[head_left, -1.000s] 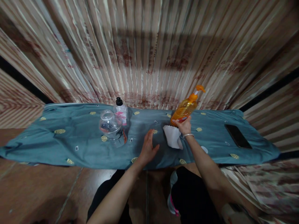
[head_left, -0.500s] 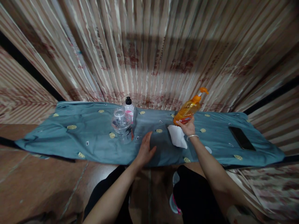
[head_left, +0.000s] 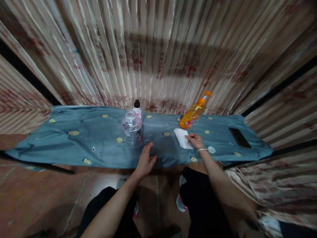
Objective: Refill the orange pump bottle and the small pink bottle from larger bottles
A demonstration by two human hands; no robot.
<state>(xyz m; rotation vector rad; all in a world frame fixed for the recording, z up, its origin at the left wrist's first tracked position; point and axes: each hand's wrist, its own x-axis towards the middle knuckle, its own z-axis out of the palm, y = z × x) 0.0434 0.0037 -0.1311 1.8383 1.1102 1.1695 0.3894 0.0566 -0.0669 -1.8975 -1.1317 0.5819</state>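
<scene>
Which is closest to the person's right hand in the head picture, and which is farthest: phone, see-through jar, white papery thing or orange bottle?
1. White papery thing: right by the right hand, on its left.
2. Orange bottle: just beyond, farther back.
3. Phone: off to the right.
4. See-through jar: far over left.

Right hand [head_left: 196, 141] touching white tissue [head_left: 182, 138]; 3 bottles [head_left: 191, 116] on teal cloth [head_left: 96, 129].
</scene>
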